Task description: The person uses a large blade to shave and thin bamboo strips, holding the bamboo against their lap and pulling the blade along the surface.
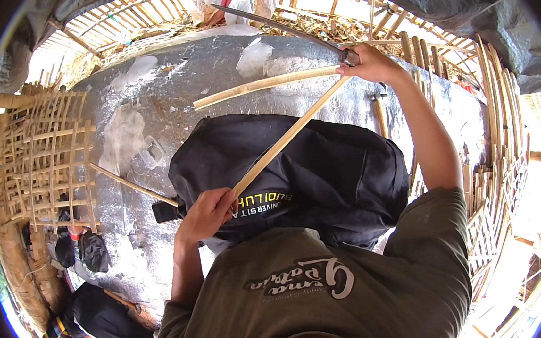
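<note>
My right hand [373,63] is closed around the dark handle of a machete, out past the far side of the black cloth on my lap. Its long curved blade [276,25] points away to the far left. Two pale bamboo strips meet just under that hand; whether its fingers also grip them cannot be made out. One bamboo strip [265,88] reaches leftward over the floor sheet. The other bamboo strip [293,132] slants down across the black cloth [347,169] to my left hand [207,214], which is closed on its near end.
A hammer [379,114] lies beyond the cloth. A thin stick [134,185] rests on the grey sheet [107,155] at left. Woven bamboo lattice [46,156] stands at far left, long bamboo strips [500,112] at right. Dark bags [93,251] and a black fabric shape [106,319] are lower left.
</note>
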The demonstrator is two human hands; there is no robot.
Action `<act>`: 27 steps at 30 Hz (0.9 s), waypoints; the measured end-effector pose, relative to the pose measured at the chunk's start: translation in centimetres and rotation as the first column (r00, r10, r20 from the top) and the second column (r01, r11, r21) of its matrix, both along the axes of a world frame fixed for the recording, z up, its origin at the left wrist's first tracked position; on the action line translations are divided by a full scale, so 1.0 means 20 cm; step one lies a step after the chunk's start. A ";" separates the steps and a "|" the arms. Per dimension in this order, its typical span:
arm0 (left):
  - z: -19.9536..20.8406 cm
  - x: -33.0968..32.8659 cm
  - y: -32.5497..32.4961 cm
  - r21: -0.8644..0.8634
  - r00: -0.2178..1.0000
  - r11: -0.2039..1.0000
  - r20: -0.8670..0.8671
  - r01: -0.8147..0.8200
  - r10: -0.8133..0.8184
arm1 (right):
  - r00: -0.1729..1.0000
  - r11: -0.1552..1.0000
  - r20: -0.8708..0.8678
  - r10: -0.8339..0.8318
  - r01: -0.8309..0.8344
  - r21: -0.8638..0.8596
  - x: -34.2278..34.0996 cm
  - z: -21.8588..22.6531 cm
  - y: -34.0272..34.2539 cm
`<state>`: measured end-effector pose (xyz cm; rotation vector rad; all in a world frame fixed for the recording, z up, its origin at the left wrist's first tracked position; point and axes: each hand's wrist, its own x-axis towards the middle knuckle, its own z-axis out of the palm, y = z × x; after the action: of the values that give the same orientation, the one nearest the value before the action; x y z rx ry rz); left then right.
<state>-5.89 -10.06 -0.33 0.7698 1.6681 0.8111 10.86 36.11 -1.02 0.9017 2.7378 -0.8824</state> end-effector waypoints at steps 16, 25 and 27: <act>-0.04 -0.03 -0.11 -0.080 0.955 0.990 0.264 -0.115 0.133 | 0.865 0.864 -0.178 -0.469 0.491 0.112 0.06 0.11 0.09; -0.05 -0.01 -0.02 -0.164 0.919 0.965 0.306 -0.206 0.248 | 0.685 0.814 -0.593 -0.423 0.575 0.084 -0.04 0.07 0.86; -0.06 -0.01 0.02 -0.143 0.895 0.958 0.345 -0.248 0.283 | 0.575 0.789 -0.652 -0.494 0.612 -0.058 -0.19 0.10 0.95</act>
<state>-6.03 -9.69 -1.59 0.2999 1.4786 0.9898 7.13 55.08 0.94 1.9016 3.1584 -1.2573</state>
